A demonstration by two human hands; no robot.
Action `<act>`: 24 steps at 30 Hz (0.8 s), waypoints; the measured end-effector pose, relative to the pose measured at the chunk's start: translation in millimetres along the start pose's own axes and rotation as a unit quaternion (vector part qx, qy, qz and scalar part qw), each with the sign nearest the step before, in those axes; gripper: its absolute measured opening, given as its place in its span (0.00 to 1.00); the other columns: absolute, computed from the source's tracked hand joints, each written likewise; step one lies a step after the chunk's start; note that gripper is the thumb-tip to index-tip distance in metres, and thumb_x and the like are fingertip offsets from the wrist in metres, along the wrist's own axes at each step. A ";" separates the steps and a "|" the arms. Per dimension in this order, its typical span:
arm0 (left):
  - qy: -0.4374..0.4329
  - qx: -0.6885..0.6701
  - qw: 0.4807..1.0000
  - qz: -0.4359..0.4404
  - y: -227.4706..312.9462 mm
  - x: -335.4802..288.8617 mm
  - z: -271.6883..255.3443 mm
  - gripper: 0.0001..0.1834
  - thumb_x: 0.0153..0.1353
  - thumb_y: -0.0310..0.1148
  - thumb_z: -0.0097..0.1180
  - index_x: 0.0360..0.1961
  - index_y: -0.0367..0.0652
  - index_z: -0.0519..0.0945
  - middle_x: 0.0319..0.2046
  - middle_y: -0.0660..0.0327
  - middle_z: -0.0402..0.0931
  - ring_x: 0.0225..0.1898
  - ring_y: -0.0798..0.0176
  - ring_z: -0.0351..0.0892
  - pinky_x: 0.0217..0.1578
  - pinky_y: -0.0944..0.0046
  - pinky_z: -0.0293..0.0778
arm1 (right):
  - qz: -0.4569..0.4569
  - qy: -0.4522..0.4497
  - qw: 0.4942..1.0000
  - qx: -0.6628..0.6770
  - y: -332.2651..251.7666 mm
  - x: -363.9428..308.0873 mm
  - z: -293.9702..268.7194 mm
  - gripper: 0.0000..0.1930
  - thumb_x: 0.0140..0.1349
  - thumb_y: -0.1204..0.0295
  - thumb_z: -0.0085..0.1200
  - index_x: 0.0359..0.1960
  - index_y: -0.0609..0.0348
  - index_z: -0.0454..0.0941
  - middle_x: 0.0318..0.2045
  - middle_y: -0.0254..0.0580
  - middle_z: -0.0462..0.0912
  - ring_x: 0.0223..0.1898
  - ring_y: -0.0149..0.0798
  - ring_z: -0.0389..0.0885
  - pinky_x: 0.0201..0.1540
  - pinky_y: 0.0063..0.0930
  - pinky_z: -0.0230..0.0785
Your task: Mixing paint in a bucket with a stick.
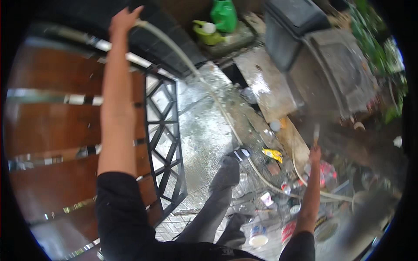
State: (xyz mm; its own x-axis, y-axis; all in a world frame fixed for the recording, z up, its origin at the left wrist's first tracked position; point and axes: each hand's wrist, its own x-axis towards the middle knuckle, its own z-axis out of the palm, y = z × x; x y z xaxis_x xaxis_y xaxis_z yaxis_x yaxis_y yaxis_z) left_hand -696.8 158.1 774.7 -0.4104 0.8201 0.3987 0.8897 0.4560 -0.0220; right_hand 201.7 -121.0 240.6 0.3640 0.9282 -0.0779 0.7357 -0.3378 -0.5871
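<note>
The left hand [123,21] is raised at the upper left, its fingers apparently curled round a pale, smooth, flexible hose [166,40] with one digit sticking out; from it the hose sags in a long curve across the ground, passes beside a dark sandal [239,153] with light bands, and bends toward the litter at the lower right. The right hand [315,153], low on the right, is closed round a short, slim tool [316,135] with a tan stem and a pale tip, too blurred to identify. Under the left arm stands a gate panel [61,126] of broad, glossy reddish-brown slats split by bright gaps, and just beside it a black lattice [162,122] of straight bars set in slanting shapes. The concrete floor [198,126] is rough, mottled grey and shiny in patches. Beyond it lie a flat, stained slab [263,89], a boxy dark grey bin [296,17] and, near a rounded yellow-green container [209,32], a crinkled bright green bag [224,16]. Between the foot and the right hand rests a crumpled yellow wrapper [273,155]; near the right forearm are a filmy reddish bag [327,174] and, lower down, a round white-and-blue tub [258,238]. Thin, glossy leaves [370,39] hang at the upper right.
</note>
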 end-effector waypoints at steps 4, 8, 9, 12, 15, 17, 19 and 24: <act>-0.037 0.018 0.996 0.082 -43.2 -0.8 -1.1 0.34 0.57 0.65 0.47 0.53 0.49 0.78 0.47 0.47 0.77 0.51 0.44 0.75 0.50 0.51 0.70 | 0.185 -0.114 0.947 0.236 -79.1 -21.5 12.1 0.06 0.64 0.69 0.44 0.37 0.54 0.72 0.21 0.25 0.67 0.19 0.23 0.62 0.19 0.22 0.56; 0.021 0.134 0.947 0.291 -44.3 -44.1 -21.4 0.23 0.61 0.52 0.52 0.43 0.43 0.80 0.46 0.50 0.77 0.49 0.45 0.75 0.47 0.51 0.72 | 0.277 -0.177 0.838 0.436 -173.0 -26.4 -5.3 0.03 0.61 0.75 0.51 0.36 0.56 0.71 0.26 0.30 0.72 0.21 0.23 0.67 0.21 0.19 0.62; 0.039 0.125 0.939 0.318 -26.0 -60.0 -18.7 0.22 0.61 0.51 0.53 0.42 0.43 0.80 0.47 0.52 0.77 0.50 0.45 0.74 0.47 0.51 0.72 | 0.273 -0.160 0.835 0.449 -167.3 -28.4 -19.8 0.02 0.61 0.76 0.51 0.35 0.56 0.71 0.27 0.31 0.74 0.22 0.22 0.68 0.21 0.20 0.63; -0.081 0.277 0.911 0.295 -40.0 -57.4 -28.5 0.20 0.59 0.48 0.56 0.44 0.44 0.80 0.56 0.57 0.71 0.55 0.47 0.70 0.52 0.52 0.70 | 0.303 -0.169 0.773 0.531 -195.4 -38.6 -51.8 0.07 0.63 0.79 0.48 0.40 0.56 0.65 0.30 0.36 0.76 0.22 0.23 0.68 0.21 0.21 0.63; -0.187 0.397 0.873 0.212 23.5 -98.2 -62.1 0.26 0.56 0.47 0.58 0.54 0.50 0.75 0.65 0.64 0.61 0.64 0.51 0.60 0.61 0.44 0.59 | 0.285 -0.158 0.779 0.536 -185.6 -51.4 -83.2 0.12 0.65 0.79 0.45 0.47 0.56 0.58 0.33 0.42 0.76 0.22 0.23 0.67 0.22 0.19 0.63; -0.244 0.400 0.869 0.161 34.8 -98.4 -49.2 0.31 0.57 0.46 0.57 0.63 0.56 0.67 0.68 0.69 0.53 0.69 0.52 0.50 0.65 0.37 0.49 | 0.267 -0.167 0.846 0.431 -156.6 -56.1 -102.5 0.19 0.61 0.78 0.46 0.51 0.58 0.53 0.37 0.48 0.76 0.25 0.35 0.73 0.28 0.31 0.68; -0.172 0.322 0.912 0.186 38.7 -109.7 -36.1 0.26 0.57 0.36 0.53 0.59 0.54 0.72 0.64 0.61 0.61 0.66 0.51 0.58 0.63 0.43 0.56 | 0.023 0.011 0.999 0.019 -130.5 -64.6 -119.2 0.18 0.61 0.76 0.45 0.51 0.59 0.54 0.39 0.57 0.75 0.36 0.54 0.77 0.38 0.46 0.69; -0.037 -0.158 0.950 0.266 31.5 -209.8 2.9 0.06 0.47 0.23 0.42 0.19 0.38 0.72 0.16 0.55 0.69 0.20 0.54 0.70 0.26 0.54 0.67 | 0.030 0.065 0.996 -0.056 -175.6 -87.7 -162.5 0.24 0.62 0.54 0.50 0.48 0.62 0.66 0.40 0.63 0.74 0.43 0.63 0.74 0.47 0.52 0.66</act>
State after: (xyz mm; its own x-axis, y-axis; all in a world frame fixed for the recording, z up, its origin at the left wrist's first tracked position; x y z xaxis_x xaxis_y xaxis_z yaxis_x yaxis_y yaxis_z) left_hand -583.2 1.4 687.7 0.1115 0.9327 0.3430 0.9862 -0.1465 0.0776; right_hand 133.4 -168.5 481.5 0.4750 0.8800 -0.0016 0.7662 -0.4145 -0.4910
